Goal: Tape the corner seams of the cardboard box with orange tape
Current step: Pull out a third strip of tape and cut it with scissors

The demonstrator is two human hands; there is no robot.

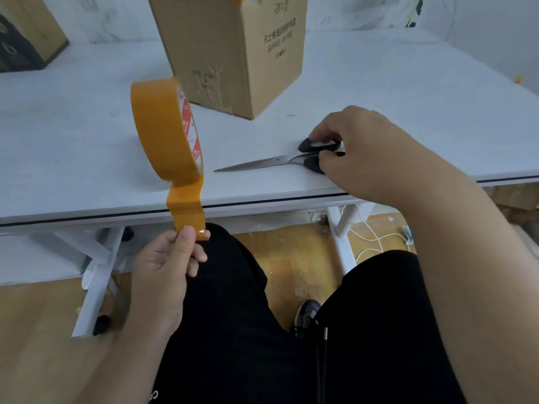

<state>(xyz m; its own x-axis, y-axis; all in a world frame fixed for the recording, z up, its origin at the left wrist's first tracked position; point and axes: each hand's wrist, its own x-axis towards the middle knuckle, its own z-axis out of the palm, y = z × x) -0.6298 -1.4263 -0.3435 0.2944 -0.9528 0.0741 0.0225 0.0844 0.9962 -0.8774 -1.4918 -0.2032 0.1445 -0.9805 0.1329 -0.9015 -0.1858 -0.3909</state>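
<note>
Box [233,51] of brown cardboard, upright at the far middle of a white table [87,126], printed text on its right face, a scrap of orange tape just visible at its top edge. Nearer, an orange tape roll [163,132], standing on edge close to the table's front, a pulled-out strip [186,208] running from it down past the table edge. Left hand [166,266], below the table edge, thumb and fingers pinching the strip's free end. Right hand [358,150], to the right on the tabletop, fingers curled around the black handles of scissors [262,163], blades closed and pointing left toward the roll, flat on the table. Another box [26,30], partly seen at far left. Black trousers and one shoe below. Likely step in hand: measuring off a length of tape and picking up the scissors to cut it. Next move probably calls for lifting the scissors, opening the blades, and cutting the taut strip near the roll, with the left pinch keeping tension so the piece does not fold onto itself before going onto a corner seam.
</note>
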